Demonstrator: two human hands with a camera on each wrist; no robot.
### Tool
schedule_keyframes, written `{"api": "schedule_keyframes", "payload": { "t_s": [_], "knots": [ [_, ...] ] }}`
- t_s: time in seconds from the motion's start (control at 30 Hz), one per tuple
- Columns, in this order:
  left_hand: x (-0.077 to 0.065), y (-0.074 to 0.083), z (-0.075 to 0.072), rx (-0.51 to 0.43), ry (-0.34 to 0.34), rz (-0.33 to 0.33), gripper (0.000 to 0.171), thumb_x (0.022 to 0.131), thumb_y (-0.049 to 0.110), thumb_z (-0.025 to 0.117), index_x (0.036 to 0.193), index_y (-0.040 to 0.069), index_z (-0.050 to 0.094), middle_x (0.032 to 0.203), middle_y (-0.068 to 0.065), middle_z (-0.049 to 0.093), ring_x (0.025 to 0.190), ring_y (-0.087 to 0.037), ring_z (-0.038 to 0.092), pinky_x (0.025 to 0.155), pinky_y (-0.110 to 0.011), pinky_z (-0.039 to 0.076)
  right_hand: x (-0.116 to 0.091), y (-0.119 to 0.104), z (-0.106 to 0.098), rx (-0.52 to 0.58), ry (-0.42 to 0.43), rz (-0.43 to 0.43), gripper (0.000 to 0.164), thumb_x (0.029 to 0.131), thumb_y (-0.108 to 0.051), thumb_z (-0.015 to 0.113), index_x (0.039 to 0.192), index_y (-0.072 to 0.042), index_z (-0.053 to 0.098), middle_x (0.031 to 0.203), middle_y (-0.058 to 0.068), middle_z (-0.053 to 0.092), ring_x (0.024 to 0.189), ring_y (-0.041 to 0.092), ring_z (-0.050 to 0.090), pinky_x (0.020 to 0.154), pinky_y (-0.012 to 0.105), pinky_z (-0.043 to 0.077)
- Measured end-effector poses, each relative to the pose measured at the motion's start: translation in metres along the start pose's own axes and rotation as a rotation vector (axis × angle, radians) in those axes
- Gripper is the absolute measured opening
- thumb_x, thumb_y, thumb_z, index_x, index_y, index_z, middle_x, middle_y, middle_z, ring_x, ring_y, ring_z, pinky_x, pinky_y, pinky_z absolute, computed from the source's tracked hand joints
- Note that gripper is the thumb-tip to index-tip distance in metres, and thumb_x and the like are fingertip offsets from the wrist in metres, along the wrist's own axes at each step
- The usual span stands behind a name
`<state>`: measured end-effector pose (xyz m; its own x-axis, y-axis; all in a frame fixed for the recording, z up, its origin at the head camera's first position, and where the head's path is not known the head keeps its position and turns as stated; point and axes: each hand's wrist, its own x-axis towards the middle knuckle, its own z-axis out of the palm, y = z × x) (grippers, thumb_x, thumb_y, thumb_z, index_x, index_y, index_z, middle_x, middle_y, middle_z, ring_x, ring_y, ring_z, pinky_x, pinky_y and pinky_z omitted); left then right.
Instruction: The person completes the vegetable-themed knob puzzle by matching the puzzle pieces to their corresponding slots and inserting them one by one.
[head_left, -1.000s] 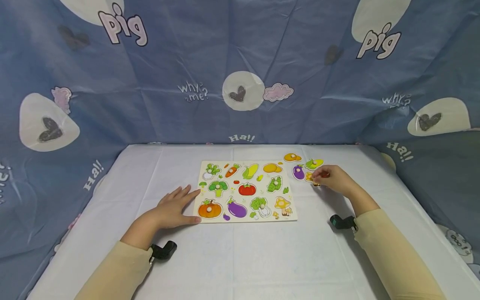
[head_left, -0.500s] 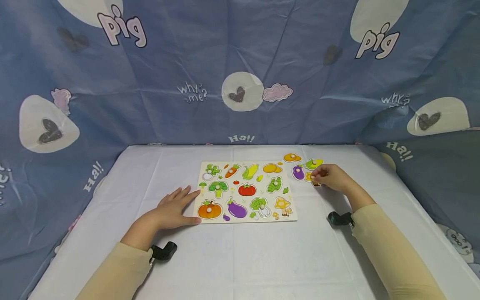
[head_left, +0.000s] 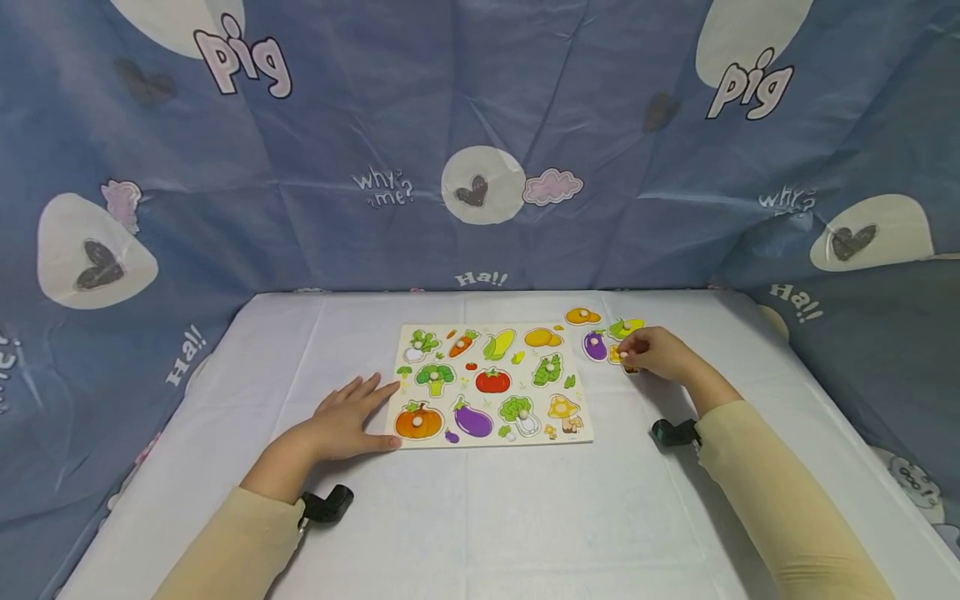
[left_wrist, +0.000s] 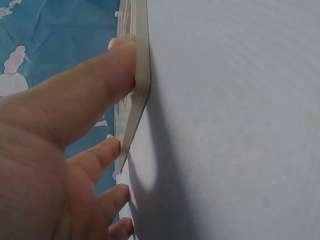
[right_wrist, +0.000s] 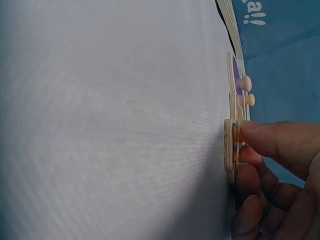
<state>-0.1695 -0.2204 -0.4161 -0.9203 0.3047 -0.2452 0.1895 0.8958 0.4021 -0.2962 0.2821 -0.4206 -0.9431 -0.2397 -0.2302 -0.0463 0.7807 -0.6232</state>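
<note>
A wooden vegetable peg puzzle board [head_left: 521,379] lies flat on the table in the head view. My left hand [head_left: 341,425] rests at its left edge, fingers spread; in the left wrist view the thumb [left_wrist: 107,82] touches the board's side. To the right of the board, my right hand [head_left: 660,354] pinches the knob of a mushroom puzzle piece [head_left: 615,354], partly covered by the fingers. Close by lie an eggplant piece [head_left: 595,345], a corn piece [head_left: 626,328] and a potato piece [head_left: 582,316]. The right wrist view shows the thumb [right_wrist: 270,140] over the piece's edge.
Pumpkin [head_left: 417,421], broccoli [head_left: 435,379] and several other knobbed pieces sit in the board. Its tomato [head_left: 492,382] and several other pictures show no knob. A white cloth [head_left: 480,517] covers the table; a blue printed curtain [head_left: 337,242] hangs behind.
My right hand's fingers have closed in over the mushroom piece, and a red patch seen under them a second ago is now hidden. My left hand keeps its place at the board.
</note>
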Motion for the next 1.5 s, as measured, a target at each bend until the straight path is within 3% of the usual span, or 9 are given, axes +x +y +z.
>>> {"api": "schedule_keyframes", "payload": {
  "t_s": [0.43,0.83,1.5],
  "knots": [
    [0.002,-0.006,0.003,-0.014,0.014,0.012,0.099,0.079,0.066,0.072,0.157,0.016,0.035,0.163,-0.024,0.019,0.148,-0.050,0.009,0.116,-0.070,0.005,0.003,-0.001,-0.002,0.011,-0.011,0.020,0.016,0.095,-0.009,0.068,0.106,0.002,0.069,0.086,0.007,0.063,0.074,0.018,0.055,0.064,0.029,0.049],
    [0.001,-0.008,0.004,-0.020,0.026,0.031,0.102,0.078,0.071,0.069,0.157,0.016,0.035,0.163,-0.024,0.019,0.148,-0.050,0.009,0.116,-0.069,0.004,0.001,0.002,-0.002,0.010,-0.027,0.055,0.014,0.095,-0.011,0.069,0.106,-0.001,0.069,0.093,0.008,0.064,0.082,0.020,0.055,0.070,0.029,0.048],
    [0.001,-0.007,0.004,-0.011,0.025,0.024,0.100,0.079,0.068,0.070,0.156,0.015,0.035,0.163,-0.024,0.020,0.148,-0.050,0.010,0.115,-0.070,0.006,-0.031,-0.016,0.000,0.022,-0.043,-0.012,0.008,0.094,-0.008,0.070,0.100,-0.003,0.068,0.088,0.006,0.063,0.081,0.020,0.053,0.070,0.032,0.046]
  ]
}}
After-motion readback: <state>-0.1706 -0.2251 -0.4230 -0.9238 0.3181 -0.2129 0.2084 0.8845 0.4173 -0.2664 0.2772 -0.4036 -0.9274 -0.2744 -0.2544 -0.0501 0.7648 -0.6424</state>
